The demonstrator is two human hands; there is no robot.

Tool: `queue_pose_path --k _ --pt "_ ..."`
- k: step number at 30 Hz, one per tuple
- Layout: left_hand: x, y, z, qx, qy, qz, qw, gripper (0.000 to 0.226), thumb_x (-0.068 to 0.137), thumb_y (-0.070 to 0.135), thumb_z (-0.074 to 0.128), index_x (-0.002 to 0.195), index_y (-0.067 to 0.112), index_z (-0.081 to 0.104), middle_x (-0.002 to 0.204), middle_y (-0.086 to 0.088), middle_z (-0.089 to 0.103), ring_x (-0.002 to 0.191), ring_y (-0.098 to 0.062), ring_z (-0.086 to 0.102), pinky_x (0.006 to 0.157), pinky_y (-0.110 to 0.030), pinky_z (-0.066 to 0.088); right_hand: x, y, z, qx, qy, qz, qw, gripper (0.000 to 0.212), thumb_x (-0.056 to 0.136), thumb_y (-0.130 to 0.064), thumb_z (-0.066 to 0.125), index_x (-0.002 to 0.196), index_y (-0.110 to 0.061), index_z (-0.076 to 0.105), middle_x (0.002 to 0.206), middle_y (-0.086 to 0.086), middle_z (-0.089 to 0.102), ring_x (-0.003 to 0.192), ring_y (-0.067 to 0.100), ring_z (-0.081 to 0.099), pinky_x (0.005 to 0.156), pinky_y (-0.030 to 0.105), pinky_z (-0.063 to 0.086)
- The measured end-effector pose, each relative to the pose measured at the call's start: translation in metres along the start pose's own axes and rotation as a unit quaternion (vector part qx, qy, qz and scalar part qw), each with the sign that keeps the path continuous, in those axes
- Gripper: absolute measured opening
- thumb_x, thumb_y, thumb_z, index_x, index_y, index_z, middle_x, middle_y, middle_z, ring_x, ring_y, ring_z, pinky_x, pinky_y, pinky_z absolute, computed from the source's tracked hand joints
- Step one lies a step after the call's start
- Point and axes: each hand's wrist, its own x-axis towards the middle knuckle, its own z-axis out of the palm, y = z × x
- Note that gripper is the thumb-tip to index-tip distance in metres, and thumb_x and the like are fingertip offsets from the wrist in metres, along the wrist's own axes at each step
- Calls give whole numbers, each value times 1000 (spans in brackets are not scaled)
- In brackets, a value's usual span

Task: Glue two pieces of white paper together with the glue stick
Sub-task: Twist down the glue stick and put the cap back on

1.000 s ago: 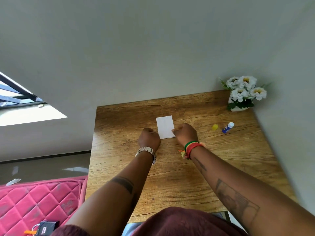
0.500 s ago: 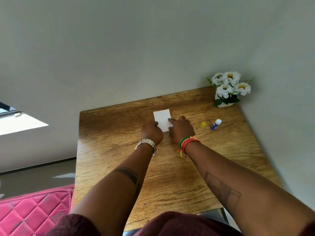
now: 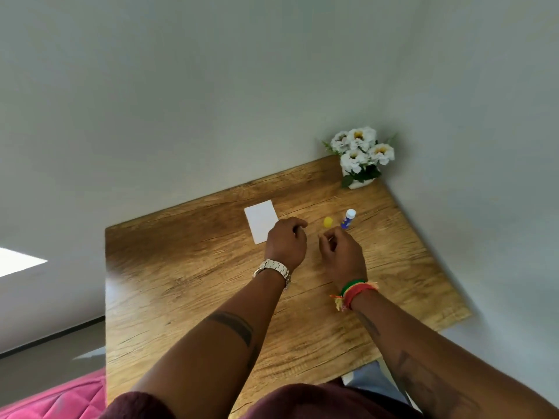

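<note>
A small white paper lies flat on the wooden table toward its far side; I can make out only one sheet. My left hand hovers just right of the paper's near corner, fingers loosely curled, holding nothing. My right hand sits further right, fingers curled and apart, empty. Just beyond it lie the yellow cap and the uncapped blue glue stick with its white tip pointing away from me.
A white pot of white flowers stands in the table's far right corner against grey walls. A pink quilted cushion sits on the floor at the lower left. The table's right edge runs close to the wall.
Both hands have lifted off the paper and moved right, toward the cap and glue stick. The paper stays flat where it was. The camera has shifted.
</note>
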Motion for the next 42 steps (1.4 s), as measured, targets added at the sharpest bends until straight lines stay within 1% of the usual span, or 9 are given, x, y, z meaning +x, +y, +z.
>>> queue_pose_path --k 5,10,13,16,21,29,34,38,42 --pt "3 31 41 2 -60 53 997 19 95 22 58 106 24 73 108 3 69 90 -6 58 79 -22 43 8 21 -30 13 47 26 998 13 96 -29 61 91 -17 63 82 -1 66 72 15 61 62 32 47" --pt "11 46 64 -13 -48 30 998 19 92 19 62 108 20 73 108 1 71 94 -13 64 84 -31 53 23 30 -39 8 69 63 996 14 92 -30 64 92 -17 59 90 0 66 78 17 62 64 33 48" --pt "12 50 70 -11 -42 23 999 22 90 19 63 111 21 70 107 0 70 94 -16 64 80 -33 52 35 29 -39 27 54 111 992 23 89 -30 66 107 -17 57 106 4 65 92 23 63 73 37 51" --pt "13 52 73 -32 -37 -4 999 19 91 24 64 109 26 68 101 6 70 88 -12 62 67 -25 45 46 30 -36 0 -4 79 997 36 96 -27 59 130 -18 57 121 11 62 106 28 61 81 37 51" --pt "13 61 62 -107 -21 -48 993 16 88 27 71 98 36 64 89 15 69 84 -4 65 60 -20 41 53 24 -38 -28 -14 47 998 28 97 -21 56 123 -17 65 118 12 56 100 28 61 83 39 52" --pt "16 71 -35 -190 59 -20 980 12 86 35 76 95 36 68 88 15 73 77 4 66 67 -19 47 53 -65 -38 115 -33 -80 990 23 94 -33 64 115 -25 66 107 -8 74 92 5 70 77 26 56" --pt "17 73 -121 -193 134 0 972 11 88 34 73 98 32 68 94 13 71 85 -9 66 73 -24 50 56 -144 -17 233 -142 -81 959 25 97 -28 64 121 -19 68 110 1 75 102 18 71 90 43 58" --pt "13 73 -171 -184 179 17 966 13 92 32 69 105 33 68 99 18 68 84 -2 64 66 -16 42 54 -199 -6 209 -211 -124 947 18 99 -21 60 110 -16 74 95 6 77 89 26 74 76 30 60" --pt "13 73 -203 -141 156 44 977 29 96 32 64 124 28 67 113 10 67 93 -9 65 74 -18 45 54 -232 -7 198 -240 -163 936 23 101 -19 58 116 -11 73 97 10 77 92 26 74 87 36 61"
